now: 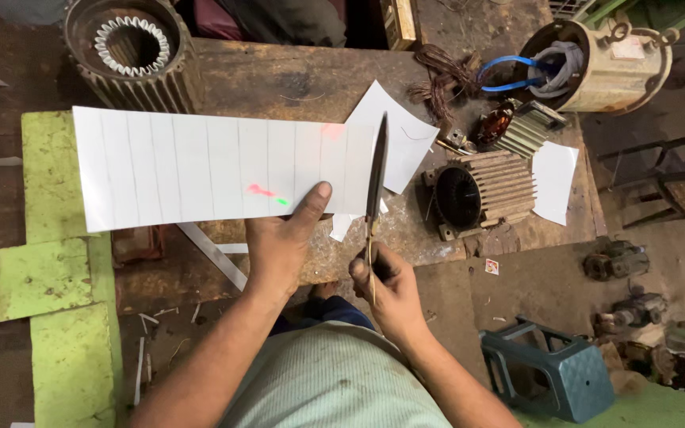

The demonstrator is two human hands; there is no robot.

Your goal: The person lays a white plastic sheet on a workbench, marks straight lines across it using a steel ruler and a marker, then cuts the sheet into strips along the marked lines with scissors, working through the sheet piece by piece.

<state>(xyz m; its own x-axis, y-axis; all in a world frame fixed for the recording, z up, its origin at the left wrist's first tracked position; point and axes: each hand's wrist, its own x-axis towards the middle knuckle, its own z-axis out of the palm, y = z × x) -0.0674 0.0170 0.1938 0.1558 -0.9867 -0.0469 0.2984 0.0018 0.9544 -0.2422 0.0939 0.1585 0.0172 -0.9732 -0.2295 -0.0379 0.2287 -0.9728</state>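
Note:
My left hand (283,238) pinches the lower edge of a long white paper sheet (200,166) ruled with vertical pencil lines, thumb on top. My right hand (386,285) grips the handles of a pair of large dark scissors (376,170). The blades point away from me and stand at the sheet's right end. The sheet is held flat above a worn wooden workbench (279,79).
A finned motor stator (132,51) stands at the back left, a smaller finned motor (477,194) to the right, a cream motor housing with blue pliers (596,63) at the back right. Loose white paper pieces (552,178) lie about. A green stool (552,376) sits on the floor.

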